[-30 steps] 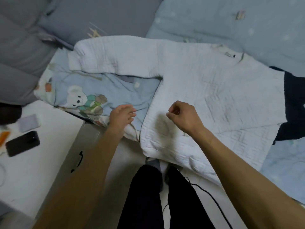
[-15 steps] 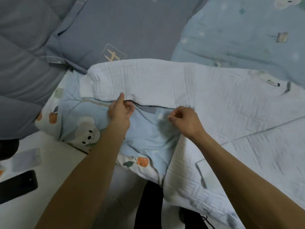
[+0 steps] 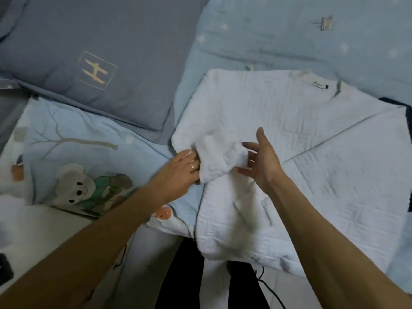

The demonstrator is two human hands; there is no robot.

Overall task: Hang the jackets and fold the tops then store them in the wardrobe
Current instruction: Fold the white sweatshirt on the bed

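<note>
The white top (image 3: pixel 289 152) lies on the bed (image 3: pixel 289 36), and its sleeve is now folded in over its middle. The left hand (image 3: pixel 180 172) grips the sleeve; the right hand (image 3: pixel 260 161) has let go, fingers spread.

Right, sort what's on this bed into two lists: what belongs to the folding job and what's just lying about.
Part of the job:
- white top, spread on the bed, its sleeve bunched over the body
- left hand, fingers tucked under the sleeve
- right hand, fingers spread beside the sleeve
- dark garment under the top's far edge, probably

Lying about:
- grey pillow
- bear-print quilt
- black cable on the floor
</note>
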